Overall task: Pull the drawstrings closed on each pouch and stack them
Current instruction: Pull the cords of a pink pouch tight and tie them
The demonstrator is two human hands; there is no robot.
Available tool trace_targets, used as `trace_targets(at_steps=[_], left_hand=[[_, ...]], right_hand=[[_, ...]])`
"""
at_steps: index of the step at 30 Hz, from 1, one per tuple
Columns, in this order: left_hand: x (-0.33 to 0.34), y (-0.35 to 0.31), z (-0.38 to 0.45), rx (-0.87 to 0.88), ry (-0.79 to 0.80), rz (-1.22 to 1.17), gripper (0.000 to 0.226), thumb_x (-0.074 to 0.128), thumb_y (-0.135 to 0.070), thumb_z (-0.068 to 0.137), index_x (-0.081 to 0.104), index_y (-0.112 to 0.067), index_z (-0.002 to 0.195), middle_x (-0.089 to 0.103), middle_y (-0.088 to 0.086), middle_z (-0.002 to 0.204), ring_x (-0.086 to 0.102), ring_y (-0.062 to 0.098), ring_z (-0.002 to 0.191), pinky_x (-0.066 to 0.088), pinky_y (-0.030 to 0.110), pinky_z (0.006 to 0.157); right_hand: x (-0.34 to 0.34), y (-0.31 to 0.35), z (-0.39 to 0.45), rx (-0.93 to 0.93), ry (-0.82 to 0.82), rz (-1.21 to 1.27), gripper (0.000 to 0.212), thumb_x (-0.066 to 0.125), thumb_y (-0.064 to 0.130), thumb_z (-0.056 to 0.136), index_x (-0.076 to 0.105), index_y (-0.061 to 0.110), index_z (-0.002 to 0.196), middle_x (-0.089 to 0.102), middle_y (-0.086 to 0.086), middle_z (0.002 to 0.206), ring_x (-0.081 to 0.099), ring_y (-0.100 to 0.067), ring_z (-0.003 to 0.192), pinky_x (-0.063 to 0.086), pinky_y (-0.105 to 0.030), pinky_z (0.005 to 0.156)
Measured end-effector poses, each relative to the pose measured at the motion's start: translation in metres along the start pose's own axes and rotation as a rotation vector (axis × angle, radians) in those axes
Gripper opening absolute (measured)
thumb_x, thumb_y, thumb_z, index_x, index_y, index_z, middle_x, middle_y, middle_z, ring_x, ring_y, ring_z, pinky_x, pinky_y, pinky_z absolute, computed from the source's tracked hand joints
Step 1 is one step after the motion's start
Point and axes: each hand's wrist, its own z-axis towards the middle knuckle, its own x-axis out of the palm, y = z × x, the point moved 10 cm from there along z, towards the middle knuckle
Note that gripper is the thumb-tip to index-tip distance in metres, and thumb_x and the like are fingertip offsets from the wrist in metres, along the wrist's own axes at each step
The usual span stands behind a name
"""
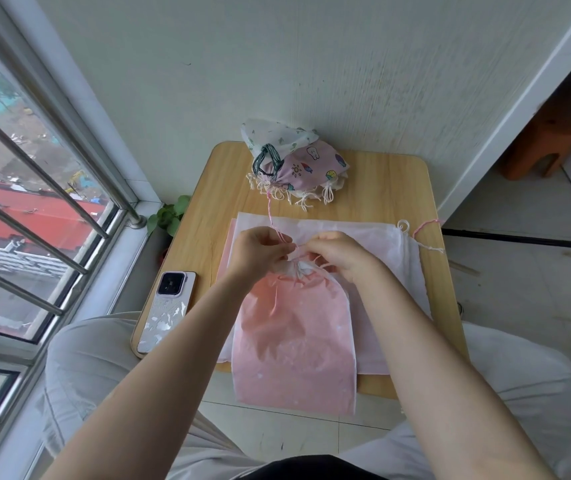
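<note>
Left hand and right hand pinch drawstring at gathered mouth of pink pouch; closed pouches stacked behind.

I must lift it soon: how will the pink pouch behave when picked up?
The pink pouch is probably floppy: it looks thin and wrinkled, and its lower end hangs past the table edge. It seems light and flat, nearly empty. Gathered at the neck, it would likely dangle from its drawstring.

A small wooden worktop with rounded corners carries a heap of closed pouches at its far edge, a phone face down at the left, and flat white bags, seemingly layered, under a pink pouch overhanging the near edge.
</note>
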Motion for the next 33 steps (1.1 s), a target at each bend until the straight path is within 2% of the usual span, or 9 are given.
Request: trace_targets(at_steps=[5,11,13,15,18,22,25,30,33], left_hand=[[0.0,0.004,-0.001,-0.035,-0.015,0.015,0.011,0.079,-0.003,0.077,0.069,-0.002,0.072,0.075,0.003,0.087,0.063,0.013,0.062,0.056,0.026,0.061],[-0.001,0.013,-0.002,-0.078,-0.037,0.025,0.009,0.077,-0.005,0.08,0.071,-0.001,0.074,0.074,-0.002,0.084,0.063,0.008,0.06,0.055,0.02,0.057],[-0.006,0.017,-0.002,-0.102,-0.074,0.034,0.01,0.075,-0.005,0.082,0.07,0.0,0.075,0.072,-0.003,0.082,0.063,0.008,0.06,0.053,0.019,0.054],[-0.021,0.02,-0.001,-0.124,-0.155,0.083,0.015,0.073,-0.007,0.084,0.068,-0.006,0.07,0.071,-0.006,0.081,0.061,0.008,0.062,0.05,0.02,0.054],[-0.036,0.023,0.003,-0.132,-0.209,0.118,0.019,0.073,-0.008,0.083,0.066,-0.01,0.066,0.07,-0.009,0.078,0.06,0.009,0.065,0.049,0.024,0.06],[-0.025,0.018,0.001,-0.096,-0.126,0.146,0.015,0.072,-0.009,0.084,0.068,-0.007,0.071,0.071,-0.006,0.078,0.062,0.009,0.067,0.05,0.025,0.063],[-0.016,0.016,-0.001,-0.085,-0.055,0.166,0.014,0.07,-0.011,0.086,0.067,-0.003,0.075,0.073,-0.001,0.08,0.059,0.009,0.061,0.048,0.022,0.059],[-0.015,0.018,-0.002,-0.131,-0.047,0.164,0.017,0.061,-0.011,0.09,0.067,0.005,0.088,0.072,0.0,0.076,0.059,0.015,0.064,0.046,0.027,0.061],[-0.022,0.022,0.001,-0.163,-0.08,0.184,0.014,0.06,-0.012,0.088,0.068,0.0,0.086,0.072,0.001,0.076,0.059,0.024,0.072,0.046,0.034,0.066]], right_hand=[[-0.047,0.014,-0.004,-0.15,-0.429,0.172,0.013,0.055,0.01,0.086,0.062,0.013,0.075,0.062,-0.003,0.07,0.056,-0.017,0.066,0.05,-0.03,0.068],[-0.016,0.019,-0.008,-0.084,-0.069,0.96,0.029,0.041,0.01,0.099,0.05,0.01,0.071,0.066,-0.012,0.07,0.069,-0.028,0.071,0.053,-0.039,0.086],[-0.009,0.021,-0.01,-0.04,-0.013,1.071,0.029,0.037,0.01,0.094,0.041,0.015,0.066,0.05,-0.005,0.055,0.056,-0.021,0.048,0.053,-0.036,0.073],[-0.015,0.02,-0.016,-0.013,-0.061,0.907,0.025,0.034,0.009,0.084,0.032,0.019,0.061,0.025,0.002,0.047,0.021,-0.014,0.037,0.03,-0.024,0.043],[-0.03,0.024,-0.021,-0.035,-0.175,0.482,0.02,0.036,0.013,0.076,0.027,0.021,0.06,0.019,0.002,0.051,0.008,-0.014,0.042,0.008,-0.023,0.046],[-0.016,0.045,-0.026,-0.132,-0.088,-0.293,0.015,0.052,0.029,0.083,0.054,0.014,0.086,0.059,0.0,0.065,0.042,-0.01,0.049,0.031,-0.023,0.048],[0.006,0.045,-0.024,-0.191,0.044,-0.708,0.029,0.066,0.04,0.079,0.065,0.01,0.081,0.064,0.003,0.073,0.056,-0.015,0.069,0.044,-0.03,0.065],[0.021,0.044,-0.031,-0.175,0.168,-0.755,0.044,0.069,0.037,0.081,0.04,0.018,0.054,0.032,0.0,0.058,0.029,-0.018,0.057,0.027,-0.031,0.056],[0.026,0.043,-0.033,-0.19,0.19,-0.758,0.03,0.071,0.036,0.081,0.06,0.014,0.064,0.049,-0.001,0.062,0.042,-0.019,0.062,0.036,-0.033,0.06]])
